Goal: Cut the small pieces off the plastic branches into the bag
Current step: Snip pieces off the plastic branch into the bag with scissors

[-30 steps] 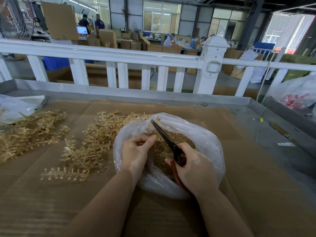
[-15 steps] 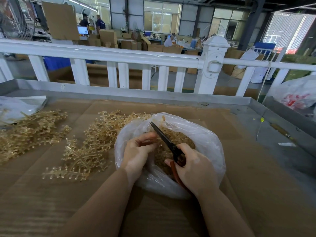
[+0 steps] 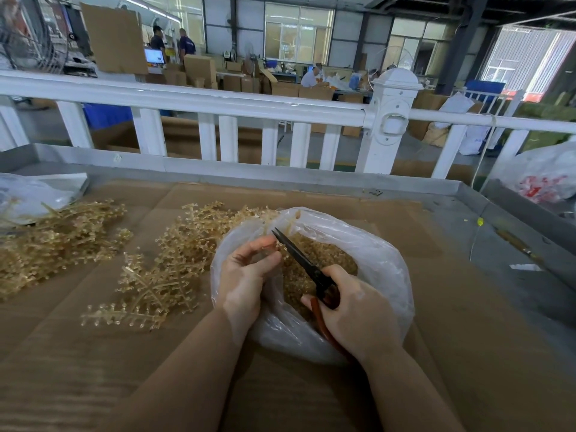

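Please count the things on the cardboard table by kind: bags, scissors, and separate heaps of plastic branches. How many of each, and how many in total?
Clear plastic bag holding cut pieces: 1
Crumpled clear plastic bag at the far left edge: 1
Red-handled scissors with dark blades: 1
Heaps of translucent amber plastic branches: 2, left heap and middle heap
Total: 5

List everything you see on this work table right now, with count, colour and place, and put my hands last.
clear plastic bag: one, translucent white, centre, holding cut amber pieces
amber plastic branches: two loose piles, left of the bag
black-bladed scissors with red handles: one, over the bag mouth
brown cardboard sheet: covers the table
white railing: behind the table
left hand: pinches a small branch at the blades
right hand: grips the scissors
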Motion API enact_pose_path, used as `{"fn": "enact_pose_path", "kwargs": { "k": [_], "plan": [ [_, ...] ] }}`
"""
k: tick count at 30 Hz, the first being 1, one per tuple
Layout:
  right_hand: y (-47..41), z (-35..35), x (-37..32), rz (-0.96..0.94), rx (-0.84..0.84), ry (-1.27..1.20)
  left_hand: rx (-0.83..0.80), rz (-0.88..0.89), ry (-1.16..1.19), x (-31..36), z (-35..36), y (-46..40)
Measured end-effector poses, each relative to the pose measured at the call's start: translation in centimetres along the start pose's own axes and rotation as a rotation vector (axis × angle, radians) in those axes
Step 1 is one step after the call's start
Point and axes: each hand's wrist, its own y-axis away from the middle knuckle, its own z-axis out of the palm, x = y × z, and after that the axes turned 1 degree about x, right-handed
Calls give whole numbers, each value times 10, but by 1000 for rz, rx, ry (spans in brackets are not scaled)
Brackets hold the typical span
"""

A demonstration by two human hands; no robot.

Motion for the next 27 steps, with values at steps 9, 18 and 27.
{"fn": "enact_pose_path", "kwargs": {
  "k": [9,18,27],
  "plan": [
    [-1,0,1,-8,-76,18,-4,-179,268,12,-2,0],
    [-3,-1,1,19,-113,31,-162,-244,243,11,-5,0],
    [-1,1,4,44,3,-43,-95,-128,-108,7,4,5]
  ]
}}
